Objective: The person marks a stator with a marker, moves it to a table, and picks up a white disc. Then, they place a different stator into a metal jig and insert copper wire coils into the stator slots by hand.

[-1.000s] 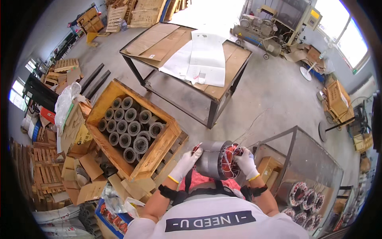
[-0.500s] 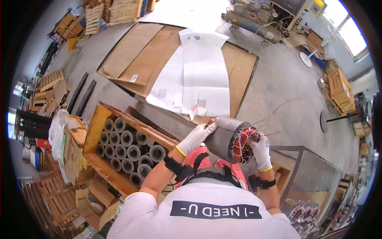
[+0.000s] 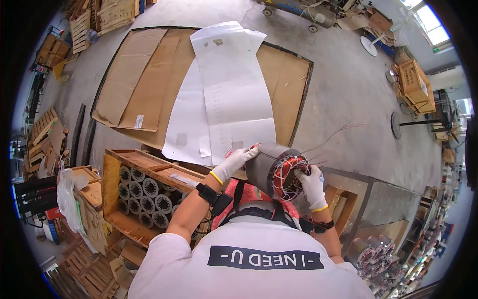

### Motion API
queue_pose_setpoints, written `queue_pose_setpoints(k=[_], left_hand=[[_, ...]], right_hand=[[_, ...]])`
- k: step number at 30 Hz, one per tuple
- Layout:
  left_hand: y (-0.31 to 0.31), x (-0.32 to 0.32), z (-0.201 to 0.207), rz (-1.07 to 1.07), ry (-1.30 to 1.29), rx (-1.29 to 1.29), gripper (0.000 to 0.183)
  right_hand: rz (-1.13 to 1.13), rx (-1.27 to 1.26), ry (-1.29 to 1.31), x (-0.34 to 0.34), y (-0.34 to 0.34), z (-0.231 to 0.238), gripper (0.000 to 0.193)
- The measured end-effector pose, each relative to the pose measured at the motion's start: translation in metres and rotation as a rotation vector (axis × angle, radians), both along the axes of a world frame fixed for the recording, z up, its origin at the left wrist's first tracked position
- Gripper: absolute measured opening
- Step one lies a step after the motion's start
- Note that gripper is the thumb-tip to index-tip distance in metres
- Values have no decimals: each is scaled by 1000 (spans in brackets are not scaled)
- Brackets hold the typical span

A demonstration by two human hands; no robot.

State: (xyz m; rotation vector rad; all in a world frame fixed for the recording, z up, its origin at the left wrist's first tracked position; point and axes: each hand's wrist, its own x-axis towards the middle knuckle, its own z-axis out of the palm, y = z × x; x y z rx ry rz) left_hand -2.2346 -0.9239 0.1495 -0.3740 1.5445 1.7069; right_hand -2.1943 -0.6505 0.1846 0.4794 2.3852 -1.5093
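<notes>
A grey cylindrical motor stator (image 3: 260, 168) is held in front of my body, its axis roughly sideways. My left hand (image 3: 235, 163), in a white glove with a yellow cuff, grips its left end. At the right end, my gloved right hand (image 3: 313, 187) has its fingers hooked over the rim and into the bore; their tips are hidden. Red copper windings (image 3: 289, 168), laced with white cord, ring that end. Thin lead wires (image 3: 332, 133) stick out past it to the right. Red windings also peep out by my left fingers.
Left of me stands a wooden crate (image 3: 130, 225) with several bare stator cores (image 3: 148, 187). Cardboard sheets (image 3: 144, 79) and white paper (image 3: 239, 99) lie on the floor ahead. A metal frame (image 3: 367, 199) and wound stators (image 3: 371, 254) are at right.
The view has shifted: the floor sheets now sit further left and the compressor nearer the top edge. Both hands keep their hold on the stator, which appears slightly further left and higher.
</notes>
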Motion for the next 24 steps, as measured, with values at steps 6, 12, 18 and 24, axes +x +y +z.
queue_pose_setpoints(k=[6,12,18,24], left_hand=[[-13,-9,-24,-89,59,-63,66],[-35,-28,13,127,507,-496,51],[-72,-4,0,258,434,-300,34],[-59,22,21,-192,535,-722,37]], right_hand=[[57,-19,-35,-13,-8,18,23],[177,-70,-121,-24,-17,28,23],[444,274,80,-33,-54,39,28],[438,247,103,-41,-63,40,33]])
